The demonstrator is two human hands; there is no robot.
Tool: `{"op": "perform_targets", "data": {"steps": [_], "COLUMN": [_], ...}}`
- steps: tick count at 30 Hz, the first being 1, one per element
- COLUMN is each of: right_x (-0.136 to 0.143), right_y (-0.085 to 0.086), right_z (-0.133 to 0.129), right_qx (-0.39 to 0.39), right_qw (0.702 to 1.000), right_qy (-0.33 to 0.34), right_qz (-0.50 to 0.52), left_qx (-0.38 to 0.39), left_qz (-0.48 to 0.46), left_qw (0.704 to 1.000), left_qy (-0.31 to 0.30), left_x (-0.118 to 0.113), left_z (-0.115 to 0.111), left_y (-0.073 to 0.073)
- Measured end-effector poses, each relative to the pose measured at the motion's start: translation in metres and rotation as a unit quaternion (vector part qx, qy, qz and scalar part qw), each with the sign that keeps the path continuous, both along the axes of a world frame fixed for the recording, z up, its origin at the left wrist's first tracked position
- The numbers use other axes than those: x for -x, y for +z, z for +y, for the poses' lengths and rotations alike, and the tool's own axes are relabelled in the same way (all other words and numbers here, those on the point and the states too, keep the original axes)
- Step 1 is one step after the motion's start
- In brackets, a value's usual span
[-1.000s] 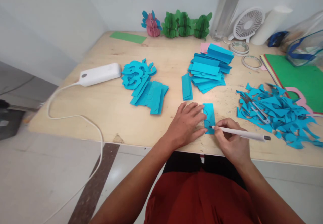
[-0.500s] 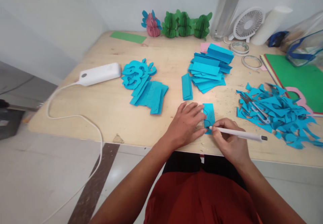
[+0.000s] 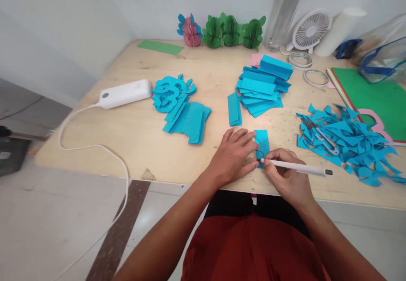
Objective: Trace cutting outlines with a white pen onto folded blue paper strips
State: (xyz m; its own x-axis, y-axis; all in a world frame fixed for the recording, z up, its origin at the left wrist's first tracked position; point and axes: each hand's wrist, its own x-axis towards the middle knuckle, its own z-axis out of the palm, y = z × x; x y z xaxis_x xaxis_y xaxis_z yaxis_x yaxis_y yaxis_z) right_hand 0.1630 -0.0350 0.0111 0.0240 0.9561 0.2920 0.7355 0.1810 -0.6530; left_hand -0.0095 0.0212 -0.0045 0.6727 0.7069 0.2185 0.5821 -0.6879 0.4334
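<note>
A folded blue paper strip lies near the table's front edge, with dark curved lines drawn on it. My left hand rests flat with fingers spread, its fingertips on the strip's left side. My right hand grips a white pen, its tip on the lower part of the strip by my left thumb. Just beyond my left hand lies a small blue folded piece. Behind it is a heap of folded blue strips.
Blue cut-outs and marked strips lie at left, near a white power bank with a cable. At right, scissors rest on blue scraps. Paper figures, a fan and tape rolls stand behind.
The pen and my right hand have shifted slightly left and down toward my left thumb. My left hand stays on the strip.
</note>
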Motion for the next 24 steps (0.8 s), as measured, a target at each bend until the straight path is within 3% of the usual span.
{"op": "perform_targets", "data": {"steps": [15, 24], "right_x": [-0.002, -0.0093], "right_y": [-0.0028, -0.0094], "right_z": [-0.0007, -0.0047], "right_qx": [0.015, 0.063], "right_qw": [1.0, 0.986], "right_qy": [0.014, -0.055], "right_qz": [0.018, 0.141], "left_qx": [0.002, -0.002], "left_qz": [0.001, 0.001], "left_qw": [1.0, 1.0], "left_qy": [-0.001, -0.005], "left_x": [-0.0002, 0.0005], "left_z": [0.0001, 0.0003], "left_y": [0.0002, -0.0001]}}
